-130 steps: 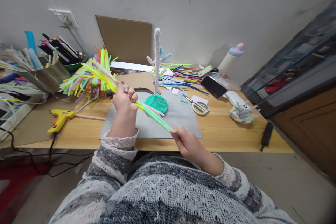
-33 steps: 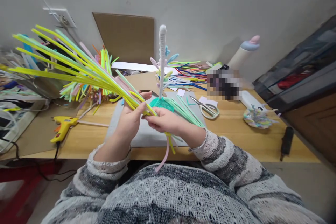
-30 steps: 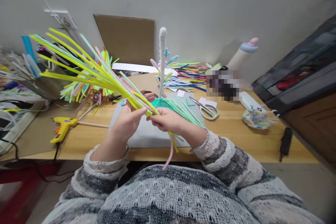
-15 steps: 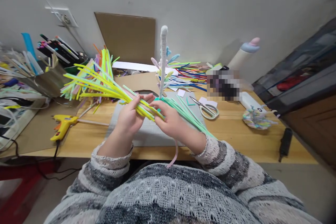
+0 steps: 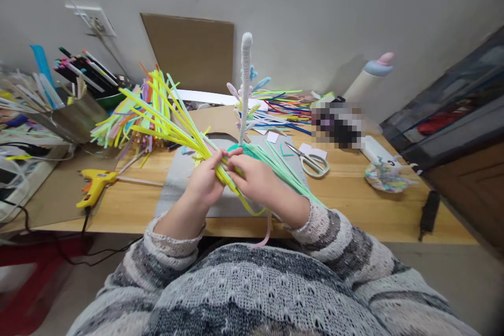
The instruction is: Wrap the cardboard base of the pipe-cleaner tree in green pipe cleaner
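My left hand is closed around a bundle of yellow, green and pink pipe cleaners that fans out up and to the left. My right hand pinches the same bundle just to the right of it, over the grey cutting mat. Short ends and a pink strand hang below my hands. A bunch of mint-green pipe cleaners lies across my right wrist. Behind my hands stands a white pipe-cleaner stem on a teal coiled base.
A yellow glue gun lies at the left on the wooden table. Scissors and a pastel coil lie to the right. Piles of pipe cleaners, a pen holder and cardboard stand at the back.
The bundle has swung from pointing far left to more upright and tighter. My hands have closed in on each other, and the right hand now pinches the bundle beside the left.
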Action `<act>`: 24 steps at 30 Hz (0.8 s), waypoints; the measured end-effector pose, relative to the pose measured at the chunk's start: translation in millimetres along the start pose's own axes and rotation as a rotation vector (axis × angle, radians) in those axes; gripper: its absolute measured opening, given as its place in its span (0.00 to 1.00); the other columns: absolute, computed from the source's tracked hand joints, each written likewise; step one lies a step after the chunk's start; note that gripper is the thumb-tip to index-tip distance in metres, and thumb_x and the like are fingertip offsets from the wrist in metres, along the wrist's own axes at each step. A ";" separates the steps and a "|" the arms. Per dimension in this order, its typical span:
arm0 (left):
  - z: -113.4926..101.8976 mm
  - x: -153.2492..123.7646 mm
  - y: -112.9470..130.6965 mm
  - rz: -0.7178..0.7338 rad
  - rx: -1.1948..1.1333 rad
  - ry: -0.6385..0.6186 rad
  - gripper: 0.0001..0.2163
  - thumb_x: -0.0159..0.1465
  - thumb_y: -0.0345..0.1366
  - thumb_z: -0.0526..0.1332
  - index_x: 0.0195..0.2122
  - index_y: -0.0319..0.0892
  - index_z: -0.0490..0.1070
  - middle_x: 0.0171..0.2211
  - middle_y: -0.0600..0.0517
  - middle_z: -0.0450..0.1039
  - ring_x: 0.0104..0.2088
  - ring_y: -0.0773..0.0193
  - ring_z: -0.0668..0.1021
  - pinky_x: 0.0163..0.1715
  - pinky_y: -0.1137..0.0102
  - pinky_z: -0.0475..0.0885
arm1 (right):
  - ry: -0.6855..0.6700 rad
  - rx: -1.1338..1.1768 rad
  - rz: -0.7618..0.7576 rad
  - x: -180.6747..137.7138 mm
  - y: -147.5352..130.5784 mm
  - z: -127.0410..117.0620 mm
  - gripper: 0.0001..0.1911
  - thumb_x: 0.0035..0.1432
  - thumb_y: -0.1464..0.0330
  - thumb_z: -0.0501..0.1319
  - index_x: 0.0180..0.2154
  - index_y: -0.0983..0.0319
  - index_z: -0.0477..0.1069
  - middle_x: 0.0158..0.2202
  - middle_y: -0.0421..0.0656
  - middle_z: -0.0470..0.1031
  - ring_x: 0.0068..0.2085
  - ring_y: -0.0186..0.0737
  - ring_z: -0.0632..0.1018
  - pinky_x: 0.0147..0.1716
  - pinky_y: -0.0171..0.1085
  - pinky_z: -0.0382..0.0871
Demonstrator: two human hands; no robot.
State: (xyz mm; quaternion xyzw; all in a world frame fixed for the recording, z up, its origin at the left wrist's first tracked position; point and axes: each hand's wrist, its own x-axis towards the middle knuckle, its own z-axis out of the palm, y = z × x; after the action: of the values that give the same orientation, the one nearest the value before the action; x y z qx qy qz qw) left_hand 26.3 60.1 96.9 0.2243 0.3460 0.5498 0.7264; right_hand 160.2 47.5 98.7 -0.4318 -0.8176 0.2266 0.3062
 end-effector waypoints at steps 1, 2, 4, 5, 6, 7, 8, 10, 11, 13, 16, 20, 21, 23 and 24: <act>-0.2 1.8 -0.7 0.011 -0.015 0.023 0.10 0.65 0.32 0.56 0.26 0.39 0.68 0.29 0.50 0.77 0.33 0.64 0.79 0.38 0.70 0.73 | 0.026 0.019 -0.021 -0.3 0.0 0.7 0.06 0.62 0.70 0.55 0.33 0.61 0.69 0.38 0.44 0.73 0.40 0.39 0.72 0.40 0.38 0.64; -0.2 3.7 -1.1 0.025 -0.029 0.046 0.11 0.66 0.31 0.55 0.26 0.39 0.68 0.27 0.52 0.75 0.29 0.67 0.77 0.34 0.73 0.72 | 0.067 0.044 -0.044 -0.7 -0.1 1.3 0.06 0.62 0.70 0.56 0.32 0.61 0.69 0.40 0.45 0.71 0.43 0.40 0.71 0.43 0.39 0.63; 0.5 7.0 -1.0 0.041 -0.053 0.088 0.11 0.66 0.28 0.53 0.26 0.39 0.67 0.22 0.56 0.70 0.23 0.71 0.73 0.28 0.76 0.69 | 0.132 0.086 -0.077 -2.1 -1.3 2.1 0.05 0.60 0.70 0.57 0.31 0.61 0.69 0.43 0.46 0.68 0.48 0.41 0.68 0.49 0.41 0.61; 1.4 8.0 -0.6 0.030 -0.061 0.101 0.12 0.67 0.28 0.53 0.25 0.38 0.67 0.21 0.56 0.69 0.22 0.72 0.73 0.27 0.77 0.69 | 0.134 0.100 -0.088 -2.8 -2.2 2.0 0.05 0.60 0.71 0.58 0.31 0.61 0.69 0.43 0.45 0.67 0.48 0.41 0.67 0.50 0.42 0.60; 2.6 8.4 0.2 0.008 -0.068 0.106 0.13 0.67 0.28 0.52 0.25 0.38 0.67 0.21 0.55 0.70 0.23 0.71 0.73 0.29 0.76 0.70 | 0.109 0.111 -0.101 -3.6 -3.2 1.6 0.04 0.59 0.71 0.58 0.30 0.60 0.68 0.42 0.44 0.67 0.47 0.41 0.67 0.49 0.42 0.59; 4.0 8.2 1.2 -0.019 -0.072 0.103 0.13 0.67 0.28 0.52 0.24 0.38 0.66 0.23 0.54 0.72 0.25 0.70 0.75 0.32 0.74 0.72 | 0.067 0.119 -0.118 -4.4 -4.1 0.8 0.04 0.58 0.72 0.58 0.29 0.60 0.68 0.40 0.43 0.68 0.46 0.41 0.67 0.48 0.41 0.60; 5.3 7.6 2.4 -0.044 -0.075 0.096 0.14 0.67 0.29 0.52 0.24 0.39 0.66 0.25 0.52 0.74 0.28 0.67 0.77 0.36 0.71 0.73 | 0.019 0.115 -0.139 -5.2 -4.6 -0.2 0.05 0.57 0.73 0.58 0.28 0.60 0.67 0.38 0.43 0.68 0.44 0.40 0.67 0.47 0.41 0.60; 7.0 5.9 4.9 -0.079 -0.076 0.081 0.15 0.68 0.31 0.51 0.23 0.39 0.65 0.31 0.48 0.77 0.34 0.62 0.80 0.43 0.63 0.74 | -0.056 0.048 -0.173 -6.6 -4.5 -2.8 0.07 0.56 0.73 0.58 0.26 0.61 0.65 0.35 0.41 0.68 0.41 0.40 0.68 0.43 0.40 0.59; 7.0 5.1 5.6 -0.085 -0.071 0.077 0.15 0.68 0.32 0.51 0.23 0.40 0.64 0.32 0.48 0.78 0.35 0.60 0.80 0.44 0.60 0.74 | -0.065 -0.018 -0.174 -7.3 -3.8 -4.4 0.08 0.57 0.72 0.58 0.25 0.61 0.65 0.33 0.41 0.69 0.40 0.40 0.68 0.42 0.40 0.57; 5.4 4.6 4.9 -0.073 -0.055 0.081 0.15 0.68 0.31 0.50 0.23 0.40 0.64 0.33 0.47 0.78 0.35 0.59 0.81 0.45 0.58 0.74 | -0.043 -0.175 -0.138 -8.2 -1.9 -7.8 0.09 0.58 0.69 0.58 0.25 0.61 0.65 0.31 0.40 0.69 0.38 0.40 0.67 0.39 0.40 0.54; 1.2 6.9 -4.2 -0.046 -0.020 0.094 0.13 0.67 0.32 0.53 0.24 0.39 0.65 0.32 0.47 0.79 0.37 0.57 0.81 0.46 0.57 0.74 | -0.023 -0.317 -0.020 -8.3 -1.6 -13.2 0.13 0.59 0.63 0.59 0.24 0.61 0.65 0.25 0.38 0.68 0.32 0.38 0.66 0.37 0.40 0.50; -0.9 13.2 -22.5 0.006 0.010 0.103 0.09 0.64 0.33 0.59 0.26 0.38 0.68 0.32 0.45 0.79 0.38 0.55 0.81 0.47 0.58 0.73 | -0.087 -0.278 -0.110 -9.6 -8.2 -14.9 0.11 0.59 0.64 0.59 0.26 0.61 0.68 0.26 0.39 0.71 0.33 0.38 0.69 0.37 0.40 0.52; -0.4 14.7 -25.2 0.009 0.008 0.110 0.09 0.63 0.33 0.59 0.26 0.38 0.69 0.32 0.45 0.79 0.38 0.55 0.82 0.47 0.59 0.73 | -0.144 -0.258 -0.203 -11.2 -9.6 -13.3 0.09 0.60 0.65 0.59 0.27 0.61 0.69 0.28 0.40 0.73 0.35 0.39 0.70 0.37 0.40 0.53; 0.5 17.2 -25.8 0.003 0.000 0.131 0.09 0.64 0.33 0.58 0.26 0.38 0.67 0.33 0.44 0.79 0.36 0.56 0.82 0.46 0.59 0.73 | -0.286 -0.271 -0.350 -16.7 -10.3 -7.9 0.08 0.60 0.68 0.59 0.28 0.61 0.70 0.30 0.42 0.74 0.36 0.40 0.71 0.36 0.39 0.56; 0.7 18.2 -23.6 0.003 -0.002 0.147 0.10 0.64 0.33 0.58 0.25 0.39 0.66 0.32 0.45 0.79 0.35 0.57 0.82 0.46 0.59 0.74 | -0.338 -0.308 -0.376 -20.6 -9.4 -4.8 0.07 0.59 0.70 0.59 0.28 0.61 0.71 0.29 0.43 0.75 0.35 0.40 0.71 0.35 0.40 0.56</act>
State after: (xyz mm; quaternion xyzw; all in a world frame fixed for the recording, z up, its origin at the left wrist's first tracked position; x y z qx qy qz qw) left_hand 44.8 70.6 76.0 0.1831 0.3975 0.5661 0.6986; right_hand 167.2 25.6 101.8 -0.2701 -0.9475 0.1078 0.1331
